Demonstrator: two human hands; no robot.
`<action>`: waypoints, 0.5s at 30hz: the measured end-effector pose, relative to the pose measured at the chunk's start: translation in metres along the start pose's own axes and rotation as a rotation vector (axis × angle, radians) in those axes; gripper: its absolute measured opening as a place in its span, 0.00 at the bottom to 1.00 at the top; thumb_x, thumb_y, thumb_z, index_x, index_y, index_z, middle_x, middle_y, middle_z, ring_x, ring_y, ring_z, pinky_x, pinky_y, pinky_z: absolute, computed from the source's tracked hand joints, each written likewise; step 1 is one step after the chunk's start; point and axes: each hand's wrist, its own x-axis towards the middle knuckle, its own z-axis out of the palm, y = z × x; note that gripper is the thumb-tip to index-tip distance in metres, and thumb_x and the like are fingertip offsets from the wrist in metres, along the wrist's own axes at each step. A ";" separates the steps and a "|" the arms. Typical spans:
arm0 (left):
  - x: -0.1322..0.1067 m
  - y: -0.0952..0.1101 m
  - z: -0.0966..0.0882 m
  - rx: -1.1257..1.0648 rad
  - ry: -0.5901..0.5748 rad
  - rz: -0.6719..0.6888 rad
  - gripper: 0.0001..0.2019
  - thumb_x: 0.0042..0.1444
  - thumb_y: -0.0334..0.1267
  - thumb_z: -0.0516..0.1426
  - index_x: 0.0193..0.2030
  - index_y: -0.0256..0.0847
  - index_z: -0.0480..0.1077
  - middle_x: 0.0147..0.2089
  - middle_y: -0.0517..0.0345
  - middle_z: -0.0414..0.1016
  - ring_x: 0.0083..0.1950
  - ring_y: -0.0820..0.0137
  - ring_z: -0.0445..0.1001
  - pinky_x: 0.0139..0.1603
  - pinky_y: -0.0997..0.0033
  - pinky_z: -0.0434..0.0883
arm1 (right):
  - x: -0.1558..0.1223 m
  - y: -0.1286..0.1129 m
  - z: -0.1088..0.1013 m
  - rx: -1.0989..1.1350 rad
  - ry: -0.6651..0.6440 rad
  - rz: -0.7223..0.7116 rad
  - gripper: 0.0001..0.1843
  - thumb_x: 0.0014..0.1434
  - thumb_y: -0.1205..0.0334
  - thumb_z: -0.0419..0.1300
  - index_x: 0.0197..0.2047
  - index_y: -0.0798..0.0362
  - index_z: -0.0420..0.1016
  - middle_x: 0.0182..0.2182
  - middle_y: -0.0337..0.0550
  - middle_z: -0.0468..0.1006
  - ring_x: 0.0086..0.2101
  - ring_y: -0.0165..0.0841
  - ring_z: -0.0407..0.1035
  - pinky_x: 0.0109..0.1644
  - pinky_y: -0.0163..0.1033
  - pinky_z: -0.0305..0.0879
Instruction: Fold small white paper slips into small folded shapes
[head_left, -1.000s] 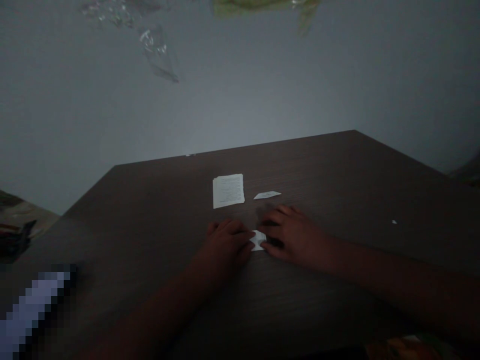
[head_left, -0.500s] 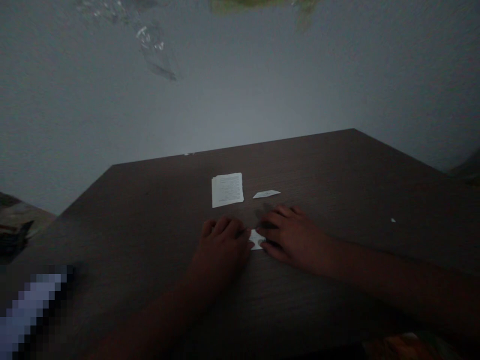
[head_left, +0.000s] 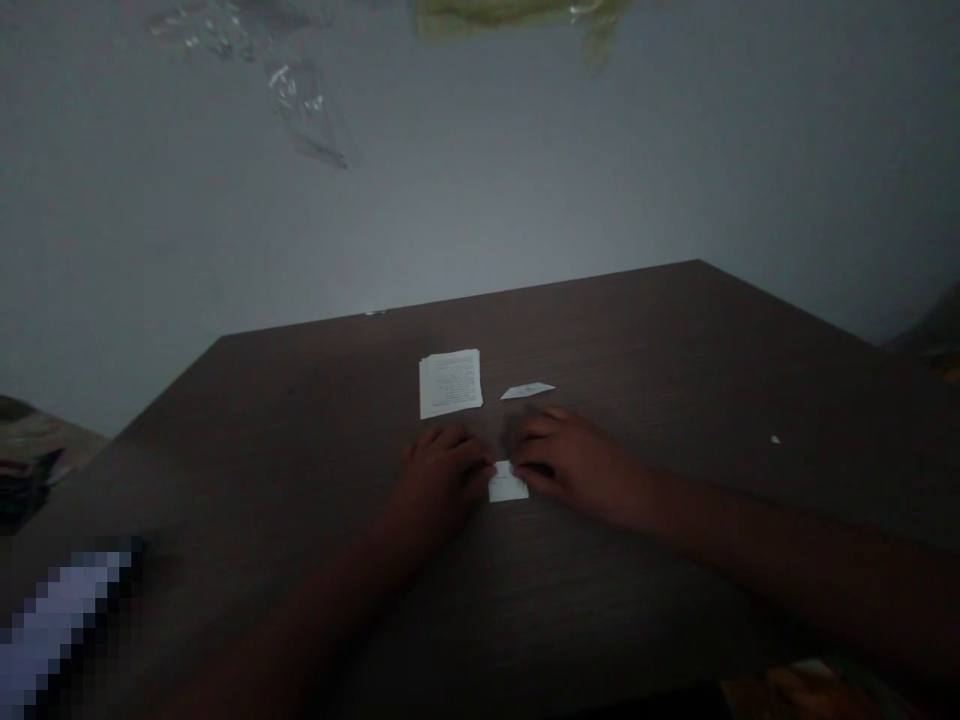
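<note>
Dim indoor room, apparently home: dark wood-grain desk (head_left: 315, 420) against plain grey wall (head_left: 525, 180), clear plastic (head_left: 300, 105) and green packet (head_left: 510, 12) at wall's top.

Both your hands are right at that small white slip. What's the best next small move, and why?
Probably lift the small white paper slip with the right hand: the left hand sits beside it to steady it, and its lower edge lies uncovered on the dark wooden table.

A dark wood-grain tabletop (head_left: 637, 340) carries a small printed paper sheet (head_left: 450, 384) with a narrow paper scrap (head_left: 527, 391) just beside it, a white paper piece (head_left: 508, 486) nearer the front — and, well off to the right, a tiny white speck (head_left: 775, 439).
</note>
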 end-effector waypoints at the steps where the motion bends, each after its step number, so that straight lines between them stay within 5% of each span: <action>1: 0.002 -0.002 0.001 -0.025 -0.004 0.000 0.07 0.81 0.36 0.66 0.55 0.48 0.89 0.59 0.49 0.88 0.66 0.47 0.82 0.67 0.44 0.79 | 0.003 0.004 0.002 0.042 -0.001 -0.014 0.07 0.83 0.62 0.72 0.52 0.48 0.95 0.53 0.50 0.91 0.56 0.48 0.80 0.65 0.56 0.74; 7: 0.007 0.004 0.002 -0.058 0.039 -0.057 0.10 0.82 0.32 0.63 0.59 0.46 0.87 0.62 0.47 0.89 0.69 0.44 0.83 0.69 0.37 0.79 | 0.013 0.017 0.011 0.135 0.070 -0.084 0.05 0.81 0.61 0.75 0.48 0.48 0.93 0.49 0.47 0.89 0.53 0.46 0.80 0.63 0.54 0.74; 15: 0.005 0.009 0.002 -0.035 0.057 -0.062 0.10 0.80 0.30 0.65 0.59 0.47 0.87 0.61 0.49 0.89 0.69 0.47 0.84 0.69 0.42 0.80 | 0.000 0.003 0.019 0.065 0.101 -0.254 0.06 0.83 0.60 0.72 0.54 0.51 0.91 0.54 0.52 0.90 0.57 0.47 0.81 0.68 0.58 0.77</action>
